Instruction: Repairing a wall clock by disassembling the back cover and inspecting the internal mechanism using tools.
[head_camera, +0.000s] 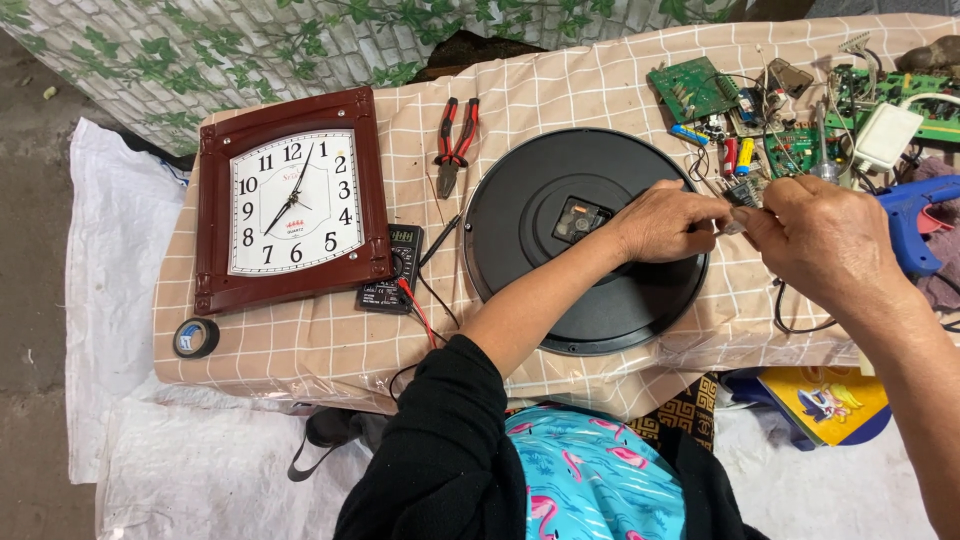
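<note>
The left hand (665, 222) and right hand (815, 238) meet just past the three o'clock edge of the black disc (585, 240), a round clock lying face down on the desk (300, 345); between the fingertips sits a small grey part (735, 222), pinched by both hands, each grip clenched on it, though its exact kind is too small to tell; the disc's square movement (580, 220) shows at its centre, at nine o'clock of the left hand and apart from it. To do this well, I judge the pinch should be kept light and steady, with the wrists held low over the disc so the part cannot drop among the clutter. Farther left lie a meter (392, 268) with a red lead, then a square brown clock (292, 200) face up, and a tape roll (196, 337) at the desk's seven o'clock corner; pliers (455, 145) lie at eleven o'clock of the disc; beyond the hands, at twelve to two o'clock, lie green boards (692, 90), loose cells and wires, a white adapter (885, 137) and a blue glue gun (915, 225).
</note>
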